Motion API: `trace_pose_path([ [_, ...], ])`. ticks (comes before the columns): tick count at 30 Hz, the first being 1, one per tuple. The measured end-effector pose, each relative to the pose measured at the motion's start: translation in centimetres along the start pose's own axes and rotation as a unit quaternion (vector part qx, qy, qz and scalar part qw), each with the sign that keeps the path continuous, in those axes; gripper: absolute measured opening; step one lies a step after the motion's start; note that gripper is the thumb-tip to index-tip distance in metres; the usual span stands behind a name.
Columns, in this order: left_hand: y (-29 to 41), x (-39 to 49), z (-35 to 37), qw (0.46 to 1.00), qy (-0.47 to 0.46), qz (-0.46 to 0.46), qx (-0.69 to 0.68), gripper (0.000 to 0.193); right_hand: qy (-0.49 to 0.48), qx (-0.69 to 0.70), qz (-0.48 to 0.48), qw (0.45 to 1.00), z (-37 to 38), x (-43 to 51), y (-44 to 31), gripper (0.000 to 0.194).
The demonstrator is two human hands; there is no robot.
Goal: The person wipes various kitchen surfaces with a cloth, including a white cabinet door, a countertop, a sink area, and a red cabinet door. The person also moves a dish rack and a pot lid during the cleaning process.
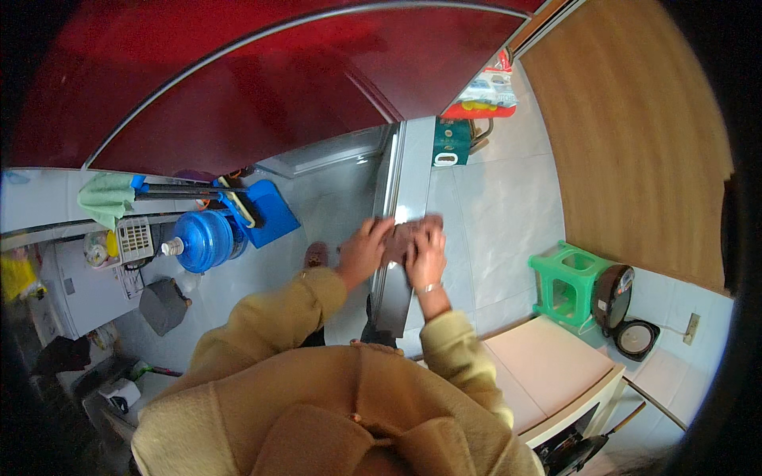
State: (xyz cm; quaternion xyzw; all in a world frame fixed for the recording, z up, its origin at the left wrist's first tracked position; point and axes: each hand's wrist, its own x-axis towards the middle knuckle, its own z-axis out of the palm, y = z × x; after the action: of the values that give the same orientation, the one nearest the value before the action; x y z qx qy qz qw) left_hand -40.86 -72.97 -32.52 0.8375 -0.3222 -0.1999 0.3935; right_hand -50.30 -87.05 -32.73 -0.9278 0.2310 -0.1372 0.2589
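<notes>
A brown cloth [397, 239], somewhat blurred, stretches between my two hands in front of my body. My left hand [364, 251] grips its left side. At its right side, my right hand [426, 257] has its fingers bent over the fabric, with a bracelet at the wrist. Below the cloth in the picture runs a metal sliding-door track [390, 178], beside a pale threshold strip [414, 184]. I cannot tell whether the cloth touches anything beneath it. One brownish shoe [316, 254] shows left of my left hand.
A dark red glossy panel [238, 101] spans the top. To the left are a blue water bottle [205, 241], blue dustpan [271, 214] and grey bin [164, 306]. Rightward stand a green plastic stool [568, 279], rice cooker [613, 297] and dark green box [450, 143].
</notes>
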Motion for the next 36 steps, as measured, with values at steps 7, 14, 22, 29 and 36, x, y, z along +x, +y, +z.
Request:
trace_pose_path([
  [7,-0.2,3.6,-0.3,0.996,0.021,0.040,0.071,0.030,0.006,0.009,-0.032,0.999,0.9,3.1,0.3,0.018],
  [14,-0.3,-7.3,-0.5,0.986,-0.134,0.073,0.066,0.032,-0.077,0.037,0.008,0.996,-1.3,-9.9,-1.7,0.020],
  [22,0.8,2.5,-0.8,0.987,0.040,0.131,0.089,0.031,-0.015,-0.021,-0.013,1.000,-1.3,-0.7,-1.0,0.024],
  [29,0.5,4.2,0.4,0.971,0.035,0.212,0.099,0.036,0.017,0.029,0.036,0.999,0.5,1.7,0.2,0.026],
  [36,0.5,-7.7,1.4,0.965,-0.116,0.212,0.102,0.035,-0.048,0.039,0.039,0.997,-1.5,-11.9,-1.1,0.023],
])
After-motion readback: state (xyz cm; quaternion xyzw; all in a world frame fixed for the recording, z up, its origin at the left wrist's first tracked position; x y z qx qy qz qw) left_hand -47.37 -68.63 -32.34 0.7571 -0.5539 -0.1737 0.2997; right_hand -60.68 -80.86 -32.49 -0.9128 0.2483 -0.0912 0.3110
